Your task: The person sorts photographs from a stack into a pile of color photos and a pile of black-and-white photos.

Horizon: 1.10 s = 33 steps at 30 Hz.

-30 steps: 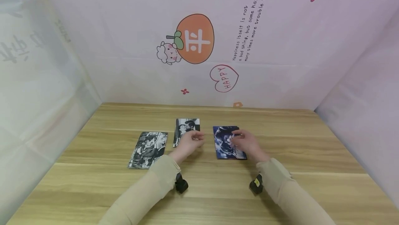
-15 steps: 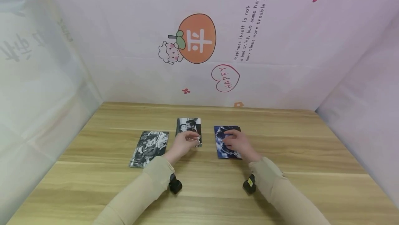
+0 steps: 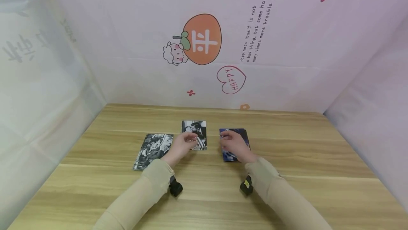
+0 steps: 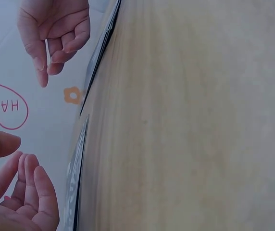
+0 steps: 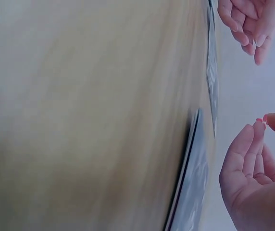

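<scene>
My left hand (image 3: 182,146) hovers over the front left part of a black-and-white photo card stack (image 3: 200,131) with loosely bent fingers and nothing between them. Above a blue-toned stack of photo cards (image 3: 228,156) is my right hand (image 3: 235,145), which hides much of the picture. In the right wrist view this hand (image 5: 253,187) stays clear of the cards (image 5: 190,183), thumb close to the fingertips. The left wrist view likewise has the left hand (image 4: 27,197) apart from its stack (image 4: 76,187). Another black-and-white photo card (image 3: 153,150) lies at the left, beside the left forearm.
All the cards lie on a wood-grain table (image 3: 204,201). A printed white cloth wall (image 3: 143,81) rises behind the table, with pale cloth on both sides. Each wrist wears a small black camera, such as the left one (image 3: 175,187).
Both hands have drifted left in the head view. The left one has come from the middle stack's right edge to its left part; the right has crossed over the blue stack. The cards stay put.
</scene>
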Each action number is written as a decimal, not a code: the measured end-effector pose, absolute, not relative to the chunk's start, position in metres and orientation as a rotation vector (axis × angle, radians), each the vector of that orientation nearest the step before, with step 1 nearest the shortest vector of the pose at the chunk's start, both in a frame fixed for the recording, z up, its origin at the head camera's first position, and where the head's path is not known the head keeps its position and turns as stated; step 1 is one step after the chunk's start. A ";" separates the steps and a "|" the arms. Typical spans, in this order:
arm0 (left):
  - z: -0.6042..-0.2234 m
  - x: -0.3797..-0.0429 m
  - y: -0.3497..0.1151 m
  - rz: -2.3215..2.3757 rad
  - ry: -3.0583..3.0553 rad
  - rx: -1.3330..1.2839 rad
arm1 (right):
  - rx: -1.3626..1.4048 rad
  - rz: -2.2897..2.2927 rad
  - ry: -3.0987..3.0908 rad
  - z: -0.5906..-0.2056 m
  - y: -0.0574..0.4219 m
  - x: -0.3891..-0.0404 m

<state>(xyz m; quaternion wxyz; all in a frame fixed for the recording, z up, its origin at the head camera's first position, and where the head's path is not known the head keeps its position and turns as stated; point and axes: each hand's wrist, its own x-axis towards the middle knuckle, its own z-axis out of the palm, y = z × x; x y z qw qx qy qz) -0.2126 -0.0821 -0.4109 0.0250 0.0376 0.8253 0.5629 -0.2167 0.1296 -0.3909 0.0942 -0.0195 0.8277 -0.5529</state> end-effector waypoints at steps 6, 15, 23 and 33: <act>-0.405 -0.213 -0.088 1.771 2.544 0.063 | -0.049 -1.662 2.390 -0.386 0.123 -0.220; -0.403 -0.219 -0.100 1.728 2.592 -0.055 | 0.008 -1.718 2.302 -0.385 0.119 -0.228; -0.404 -0.220 -0.106 1.749 2.537 -0.119 | 0.001 -1.814 2.157 -0.385 0.112 -0.230; -0.407 -0.226 -0.108 1.719 2.544 -0.164 | 0.044 -1.879 2.082 -0.388 0.102 -0.237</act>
